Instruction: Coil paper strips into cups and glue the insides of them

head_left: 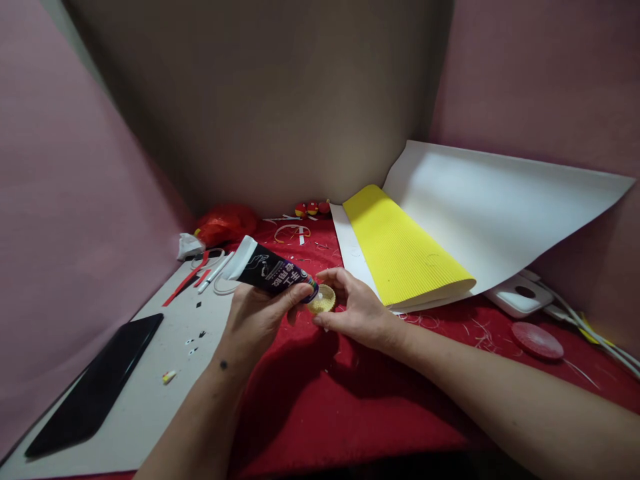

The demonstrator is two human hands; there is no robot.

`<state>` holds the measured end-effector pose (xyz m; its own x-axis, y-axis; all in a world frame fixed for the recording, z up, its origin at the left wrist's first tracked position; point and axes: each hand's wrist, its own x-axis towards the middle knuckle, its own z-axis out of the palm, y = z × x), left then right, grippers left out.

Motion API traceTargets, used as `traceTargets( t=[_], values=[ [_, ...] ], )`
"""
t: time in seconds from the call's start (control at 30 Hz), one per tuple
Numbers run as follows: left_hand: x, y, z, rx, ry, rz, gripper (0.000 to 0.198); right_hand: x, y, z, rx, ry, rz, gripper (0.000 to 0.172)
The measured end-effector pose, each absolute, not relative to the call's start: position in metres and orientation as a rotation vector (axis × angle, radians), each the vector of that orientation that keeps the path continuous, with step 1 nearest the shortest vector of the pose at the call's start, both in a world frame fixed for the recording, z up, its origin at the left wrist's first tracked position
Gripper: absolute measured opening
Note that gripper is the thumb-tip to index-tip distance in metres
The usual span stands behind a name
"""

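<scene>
Cloth, red [320, 400], covering the table from the near edge to the far backdrop. White sheet [500, 207], large, curled, at far right and leaning up off the cloth. Grey board [145, 400], flat, along the left side, touching the cloth's left edge. Yellow corrugated sheet [400, 247], lying on the white sheet, its near end bent over just right of the hands. Black flat slab [95, 387], near left, on the grey board. Red plastic bag [225, 223], crumpled, far left of centre. White device [520, 293] with cables, right, partly under the white sheet; red round lid [537, 340] just nearer than it. Left hand [255, 320], centre, closed around a dark glue tube [273, 270]: fingers wrapped about the lower body, white crimped end pointing up and far left, nozzle end tilted down to the right. Right hand [357, 310], just right of the left one, thumb and fingertips pinched on a small yellow round cup [323, 300], held just above the cloth; the tube's nozzle meets the cup's rim. Red strip [183, 283] and white strips, far end of the board. Three small red-and-yellow balls [313, 209], far centre. Tiny paper scraps scattered over board and cloth.
</scene>
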<state>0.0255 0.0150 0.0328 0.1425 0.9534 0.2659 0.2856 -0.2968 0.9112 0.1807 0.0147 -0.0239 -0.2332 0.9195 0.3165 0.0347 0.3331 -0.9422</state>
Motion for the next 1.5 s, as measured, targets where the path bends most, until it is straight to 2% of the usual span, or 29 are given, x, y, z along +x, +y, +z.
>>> traceTargets(
  t=[0.4,0.77,1.17,1.5],
  values=[
    [0.028,0.014,0.024,1.661,1.208,1.275,0.023,0.180,0.011,-0.021,-0.915,-1.568,1.080,0.049],
    [0.030,0.010,0.024,1.688,1.462,1.258,0.029,0.180,0.012,-0.022,-0.936,-1.606,1.054,0.048],
    [0.031,0.012,0.013,1.662,1.400,1.353,0.013,0.180,0.011,-0.017,-0.913,-1.570,1.102,0.048],
    [0.023,0.013,0.014,1.900,1.334,1.303,0.012,0.180,0.009,-0.014,-0.895,-1.534,1.145,0.048]
  ],
)
